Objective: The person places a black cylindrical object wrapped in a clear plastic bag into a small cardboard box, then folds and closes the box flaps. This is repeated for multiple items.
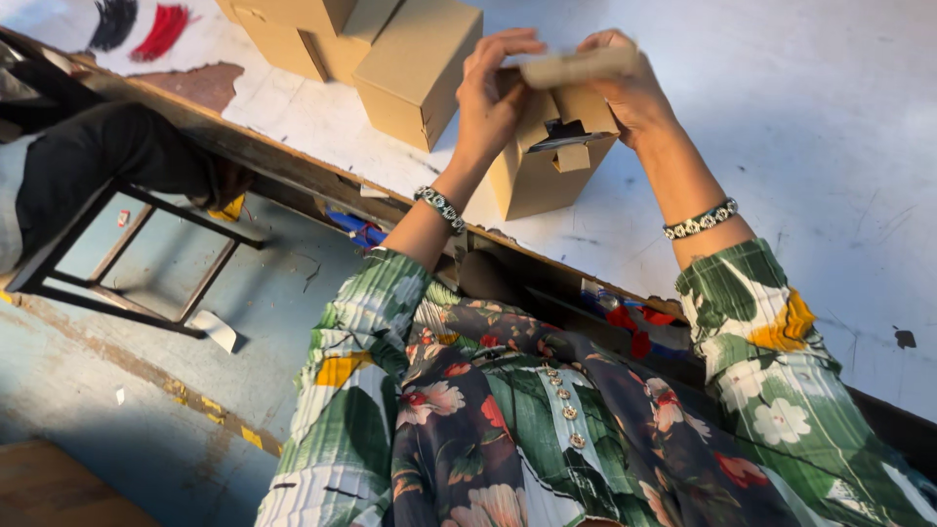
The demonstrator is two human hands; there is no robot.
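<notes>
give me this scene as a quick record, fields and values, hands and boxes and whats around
left hand: fingers on the top flaps of the open cardboard box
right hand: grips the box's blurred top flap from the other side
box state: top open, a dark item showing inside, standing on the white table
other boxes: closed cardboard boxes grouped on the table to the left
wrists: beaded bracelets on both
clothing: floral green sleeves
floor side: dark metal frame stool on the blue floor
</notes>
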